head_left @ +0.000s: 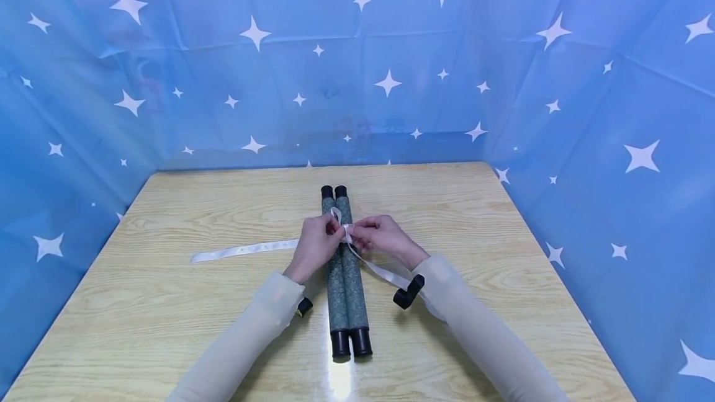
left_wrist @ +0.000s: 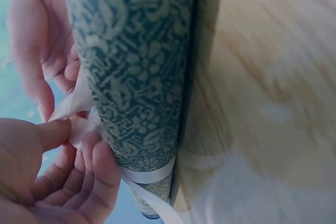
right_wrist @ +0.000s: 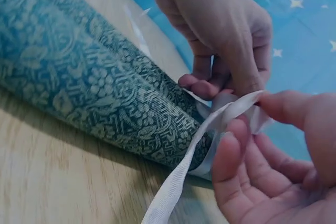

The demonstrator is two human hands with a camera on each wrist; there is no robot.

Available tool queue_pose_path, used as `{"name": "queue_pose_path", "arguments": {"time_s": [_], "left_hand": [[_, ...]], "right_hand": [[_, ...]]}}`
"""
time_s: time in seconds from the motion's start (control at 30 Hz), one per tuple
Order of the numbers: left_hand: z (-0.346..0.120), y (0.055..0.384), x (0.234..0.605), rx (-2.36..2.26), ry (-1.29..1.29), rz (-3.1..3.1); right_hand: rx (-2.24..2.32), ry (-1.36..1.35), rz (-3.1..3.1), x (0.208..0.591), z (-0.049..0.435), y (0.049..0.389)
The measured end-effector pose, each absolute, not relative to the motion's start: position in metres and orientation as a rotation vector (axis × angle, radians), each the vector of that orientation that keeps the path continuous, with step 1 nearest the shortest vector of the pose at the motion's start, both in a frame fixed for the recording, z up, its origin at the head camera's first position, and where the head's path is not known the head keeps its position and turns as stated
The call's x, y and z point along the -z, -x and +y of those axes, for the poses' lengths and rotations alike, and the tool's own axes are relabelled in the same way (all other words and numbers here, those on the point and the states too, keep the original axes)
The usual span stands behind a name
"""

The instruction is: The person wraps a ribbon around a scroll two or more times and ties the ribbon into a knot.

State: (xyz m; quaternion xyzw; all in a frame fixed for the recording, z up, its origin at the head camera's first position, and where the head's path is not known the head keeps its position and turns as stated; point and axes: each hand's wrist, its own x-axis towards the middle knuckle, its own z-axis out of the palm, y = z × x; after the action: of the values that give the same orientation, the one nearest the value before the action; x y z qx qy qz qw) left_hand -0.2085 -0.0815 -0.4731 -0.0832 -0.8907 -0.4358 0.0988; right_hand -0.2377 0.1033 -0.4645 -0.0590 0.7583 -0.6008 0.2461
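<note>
Two green patterned scroll rolls [head_left: 336, 290] with black end knobs lie side by side on the table, pointing away from me. Around them, above their middle, goes a white ribbon [left_wrist: 152, 176]. My left hand [head_left: 315, 244] pinches the ribbon between thumb and fingers over the rolls. From the other side my right hand [head_left: 388, 237] pinches it too, fingertips close to the left ones. A loop of ribbon stands up by the left fingers. In the right wrist view a strand [right_wrist: 181, 171] hangs down from the pinched spot. Fingers partly hide the crossing.
One ribbon tail [head_left: 240, 251] stretches left over the wood-grain table [head_left: 184, 321]; another runs right beneath the right wrist. Black wrist straps [head_left: 409, 292] show at the sleeves. A blue curtain [head_left: 313, 104] with white stars stands behind and at both sides.
</note>
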Motion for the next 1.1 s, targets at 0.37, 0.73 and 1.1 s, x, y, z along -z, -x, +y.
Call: {"name": "queue_pose_path", "arguments": {"time_s": [0.37, 0.73, 1.1], "left_hand": [[-0.104, 0.207, 0.465, 1.546, 0.207, -2.593], [-0.123, 0.206, 0.451, 1.517, -0.316, -2.966], [-0.131, 0.212, 0.458, 2.110, -0.196, -2.622]], "right_hand": [[1.583, 0.213, 2.220, 0.466, 0.107, 0.236], [1.608, 0.253, 2.216, 0.464, 0.105, 0.237], [1.609, 0.245, 2.211, 0.467, 0.109, 0.239]]}}
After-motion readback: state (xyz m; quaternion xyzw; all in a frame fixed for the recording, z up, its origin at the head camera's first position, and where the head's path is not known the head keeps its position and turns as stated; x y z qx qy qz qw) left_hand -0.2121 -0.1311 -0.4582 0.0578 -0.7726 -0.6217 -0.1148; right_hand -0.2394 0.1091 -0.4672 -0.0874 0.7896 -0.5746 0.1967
